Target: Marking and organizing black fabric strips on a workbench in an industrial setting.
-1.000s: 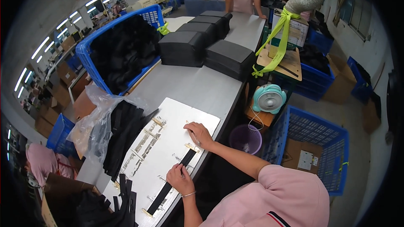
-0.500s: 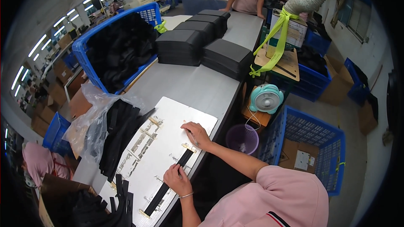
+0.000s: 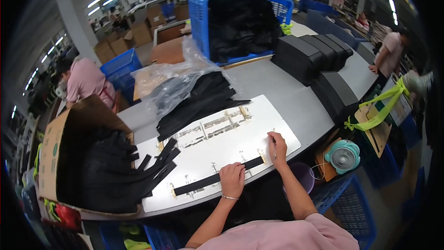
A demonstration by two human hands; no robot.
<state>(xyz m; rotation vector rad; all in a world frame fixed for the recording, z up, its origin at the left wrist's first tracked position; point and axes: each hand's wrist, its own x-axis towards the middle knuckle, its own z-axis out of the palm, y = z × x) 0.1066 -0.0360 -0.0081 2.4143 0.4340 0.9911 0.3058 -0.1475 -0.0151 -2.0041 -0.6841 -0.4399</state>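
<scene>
A long black fabric strip lies along the near edge of a white board, between yellowish marks at its ends. With fingers bent and close together, my left hand presses down on the strip right of its middle. My right hand is closed around a thin pen, just beyond the strip's right end and above the board. The pen's tip is too small to make out. Farther back on the board are rows of grey and yellowish tape marks.
Loose black strips lie beside clear plastic. A cardboard box of black strips stands left. Behind are a blue crate and black stacks. A teal fan is at right; two people work farther off.
My view has swung left, bringing the cardboard box fully into sight. The left hand stays on the strip; the right hand still holds the pen near the strip's right end.
</scene>
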